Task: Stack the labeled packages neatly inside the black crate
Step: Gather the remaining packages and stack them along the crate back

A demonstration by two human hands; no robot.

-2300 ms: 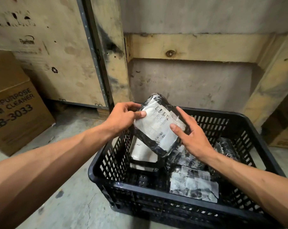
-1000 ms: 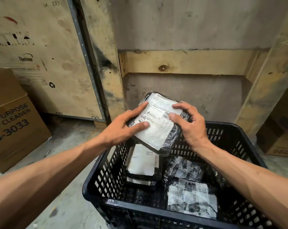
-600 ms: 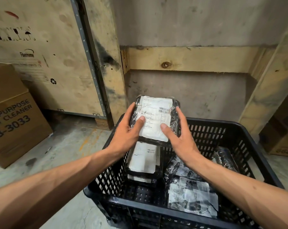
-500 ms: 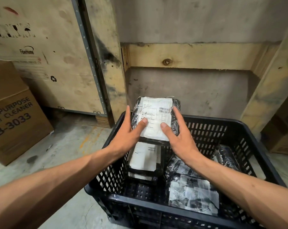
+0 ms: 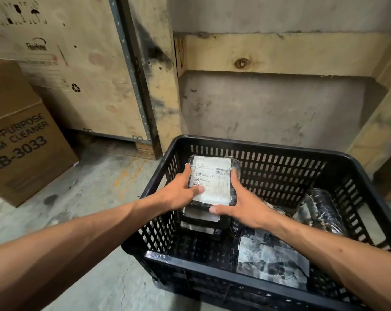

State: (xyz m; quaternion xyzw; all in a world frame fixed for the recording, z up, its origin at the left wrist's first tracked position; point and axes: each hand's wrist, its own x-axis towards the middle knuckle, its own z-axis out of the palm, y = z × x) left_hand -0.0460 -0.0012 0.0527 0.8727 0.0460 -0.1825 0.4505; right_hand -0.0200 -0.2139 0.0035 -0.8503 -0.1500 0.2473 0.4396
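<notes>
A black slatted crate (image 5: 264, 151) stands on the concrete floor. Inside it, at the left rear, both my hands hold a black-wrapped package with a white label (image 5: 212, 180), lying flat on top of a stack of similar packages (image 5: 201, 223). My left hand (image 5: 181, 191) grips its left edge, thumb on the label. My right hand (image 5: 239, 203) grips its right edge. A crumpled-label package (image 5: 273, 263) lies flat at the crate's front right. Another glossy black package (image 5: 320, 212) leans at the right side.
A brown cardboard box printed KB-3033 (image 5: 21, 140) stands on the floor to the left. A plywood shipping case (image 5: 77, 63) and a wooden beam frame (image 5: 279, 55) rise behind the crate. Bare concrete floor (image 5: 104, 189) lies left of the crate.
My hands turned the labelled package level and lowered it from above the crate rim down onto the stack at the left rear. The view shifted slightly.
</notes>
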